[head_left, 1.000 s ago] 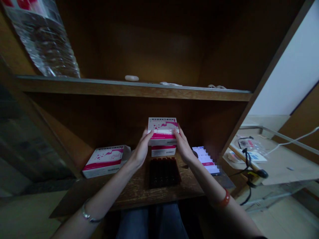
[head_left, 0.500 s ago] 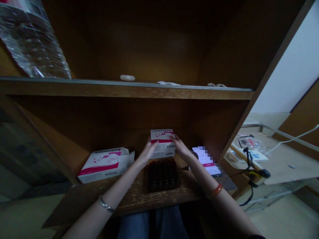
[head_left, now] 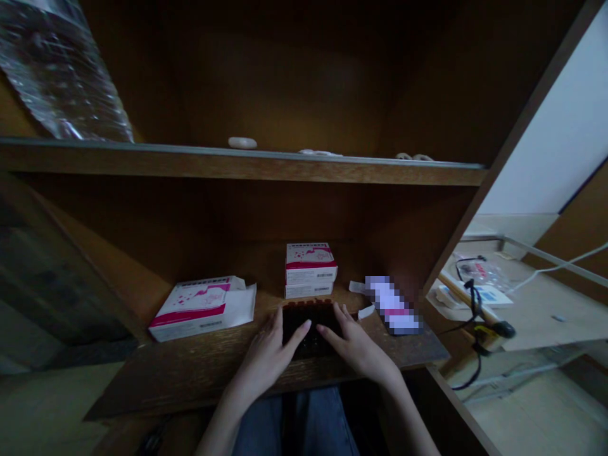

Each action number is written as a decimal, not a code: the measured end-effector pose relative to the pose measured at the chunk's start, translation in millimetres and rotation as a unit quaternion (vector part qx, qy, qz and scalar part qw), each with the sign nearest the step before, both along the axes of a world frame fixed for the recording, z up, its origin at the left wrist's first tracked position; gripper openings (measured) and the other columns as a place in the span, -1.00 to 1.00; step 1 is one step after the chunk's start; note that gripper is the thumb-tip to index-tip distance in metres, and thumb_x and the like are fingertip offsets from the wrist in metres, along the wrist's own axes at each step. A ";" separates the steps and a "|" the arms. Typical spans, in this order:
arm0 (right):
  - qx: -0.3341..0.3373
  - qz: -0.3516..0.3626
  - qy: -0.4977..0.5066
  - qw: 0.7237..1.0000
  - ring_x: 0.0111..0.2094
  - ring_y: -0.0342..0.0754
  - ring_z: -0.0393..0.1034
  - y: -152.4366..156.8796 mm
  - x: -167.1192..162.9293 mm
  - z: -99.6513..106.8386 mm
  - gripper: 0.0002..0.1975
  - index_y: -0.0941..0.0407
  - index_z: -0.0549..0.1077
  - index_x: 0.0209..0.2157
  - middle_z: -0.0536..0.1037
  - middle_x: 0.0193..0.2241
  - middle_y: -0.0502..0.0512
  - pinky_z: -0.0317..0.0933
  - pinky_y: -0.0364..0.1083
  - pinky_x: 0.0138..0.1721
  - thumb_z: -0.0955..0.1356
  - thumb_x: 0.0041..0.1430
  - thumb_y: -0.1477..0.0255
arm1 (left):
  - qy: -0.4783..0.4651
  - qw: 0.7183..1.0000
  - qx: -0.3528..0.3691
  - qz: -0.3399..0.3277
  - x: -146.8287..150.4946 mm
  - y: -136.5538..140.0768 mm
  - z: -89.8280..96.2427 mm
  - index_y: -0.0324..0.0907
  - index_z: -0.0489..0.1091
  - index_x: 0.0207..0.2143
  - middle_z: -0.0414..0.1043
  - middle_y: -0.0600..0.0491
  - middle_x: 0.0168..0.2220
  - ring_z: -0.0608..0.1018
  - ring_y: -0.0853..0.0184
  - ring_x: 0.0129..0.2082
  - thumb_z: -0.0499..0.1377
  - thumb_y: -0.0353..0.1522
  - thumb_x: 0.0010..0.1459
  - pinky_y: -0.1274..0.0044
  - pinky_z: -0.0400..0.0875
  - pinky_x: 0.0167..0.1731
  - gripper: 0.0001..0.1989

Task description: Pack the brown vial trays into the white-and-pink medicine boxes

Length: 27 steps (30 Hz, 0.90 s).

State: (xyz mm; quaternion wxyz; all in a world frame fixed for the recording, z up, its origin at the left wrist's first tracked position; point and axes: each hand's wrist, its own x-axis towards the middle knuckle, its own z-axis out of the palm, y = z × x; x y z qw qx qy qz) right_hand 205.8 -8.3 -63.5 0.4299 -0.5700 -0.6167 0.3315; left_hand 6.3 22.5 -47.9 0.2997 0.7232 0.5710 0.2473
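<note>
Both my hands rest on a dark tray of small brown vials (head_left: 308,316) lying on the lower wooden shelf (head_left: 190,367). My left hand (head_left: 268,351) covers the tray's left side with its fingers spread. Over the tray's right side lies my right hand (head_left: 354,345), its fingers also apart. Neither hand grips anything. Just behind the tray stand two stacked white-and-pink boxes (head_left: 310,269), untouched. An opened white-and-pink box (head_left: 202,306) lies to the left with its flap out.
A blurred-out flat item (head_left: 393,304) lies right of the stack. The upper shelf (head_left: 237,164) carries a clear plastic bag (head_left: 61,76) and small white bits. Beyond the cabinet's right side, a table (head_left: 546,316) holds cables and packets.
My hands set the top box down on the other box at the back, let go, and drew back toward me onto the vial tray.
</note>
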 end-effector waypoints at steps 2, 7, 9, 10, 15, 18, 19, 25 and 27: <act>-0.028 -0.015 0.014 0.999 0.38 0.20 -0.22 -10.9 -5.4 -1.3 -0.17 0.29 0.04 0.32 0.07 0.33 0.39 -0.17 0.20 0.33 0.31 0.19 0.11 | -0.007 1.000 0.013 -0.011 1.2 -7.5 -10.2 -0.41 0.00 0.30 0.05 -0.36 0.30 0.16 -0.01 0.31 0.03 0.06 0.15 0.17 0.06 0.26 -0.12; 0.023 0.004 0.138 0.990 0.27 0.10 0.17 -16.8 -13.9 2.0 -0.24 0.12 0.00 0.34 0.30 0.24 0.24 -0.01 0.17 0.29 0.34 0.21 0.24 | -0.147 0.988 0.050 -0.005 7.1 -12.0 -23.7 -0.18 -0.13 0.34 0.11 -0.21 0.32 0.22 0.14 0.30 0.15 -0.11 0.15 0.24 0.10 0.26 -0.17; 0.036 0.014 0.230 0.972 0.22 0.12 0.26 -15.1 -15.3 2.3 -0.15 0.09 0.02 0.34 0.36 0.20 0.23 0.10 0.17 0.24 0.43 0.10 0.27 | -0.214 0.975 0.059 0.003 8.6 -13.5 -22.2 -0.12 -0.16 0.35 0.10 -0.19 0.32 0.29 0.14 0.27 0.22 -0.17 0.09 0.26 0.17 0.24 -0.12; 0.044 0.014 0.273 0.961 0.20 0.14 0.28 -13.9 -15.7 2.3 -0.07 0.07 0.01 0.34 0.36 0.20 0.23 0.16 0.17 0.22 0.48 0.02 0.30 | -0.239 0.969 0.065 0.008 9.0 -14.1 -20.1 -0.09 -0.18 0.35 0.09 -0.19 0.32 0.32 0.14 0.24 0.26 -0.21 0.06 0.26 0.21 0.22 -0.08; 0.069 -0.003 0.355 0.932 0.18 0.17 0.29 -6.8 -14.6 0.9 0.07 0.04 0.12 0.29 0.37 0.19 0.24 0.23 0.17 0.17 0.60 -0.27 0.44 | -0.267 0.955 0.129 0.013 5.1 -11.1 -8.1 0.01 -0.15 0.35 0.09 -0.11 0.30 0.28 0.15 0.26 0.34 -0.29 -0.05 0.29 0.18 0.24 0.00; 0.079 0.007 0.327 0.942 0.17 0.19 0.30 -3.2 -12.3 -4.0 -0.25 0.08 0.44 0.03 0.37 0.18 0.23 0.21 0.15 0.19 0.61 -0.31 0.46 | -0.253 0.956 0.148 -0.002 0.4 -5.5 -12.6 -0.08 0.10 0.22 0.17 -0.11 0.24 0.32 0.15 0.23 0.35 -0.29 -0.07 0.31 0.20 0.23 -0.19; 0.078 0.008 0.314 0.946 0.16 0.20 0.31 -2.5 -11.8 -6.6 -0.31 0.09 0.48 -0.04 0.38 0.17 0.22 0.21 0.15 0.19 0.61 -0.32 0.47 | -0.252 0.957 0.142 -0.004 -1.1 -4.0 -16.3 -0.11 0.16 0.17 0.23 -0.12 0.20 0.36 0.14 0.19 0.36 -0.29 -0.08 0.30 0.22 0.22 -0.25; 0.040 0.014 0.317 0.948 0.05 0.15 0.43 -2.9 -13.6 -16.0 -0.37 0.07 0.44 -0.06 0.57 -0.02 0.14 0.22 0.19 0.17 0.59 -0.26 0.46 | -0.266 0.961 0.073 -0.002 -4.8 -2.0 -34.7 -0.12 0.16 0.16 0.32 -0.14 0.18 0.38 0.10 0.19 0.33 -0.25 -0.06 0.27 0.25 0.20 -0.27; 0.046 0.017 0.312 0.949 0.06 0.14 0.42 -3.5 -14.2 -14.0 -0.39 0.07 0.45 -0.05 0.57 -0.01 0.12 0.21 0.17 0.18 0.58 -0.22 0.46 | -0.252 0.965 0.067 -0.006 -5.0 -2.1 -34.7 -0.14 0.13 0.20 0.29 -0.16 0.21 0.36 0.09 0.21 0.31 -0.23 -0.02 0.26 0.23 0.21 -0.25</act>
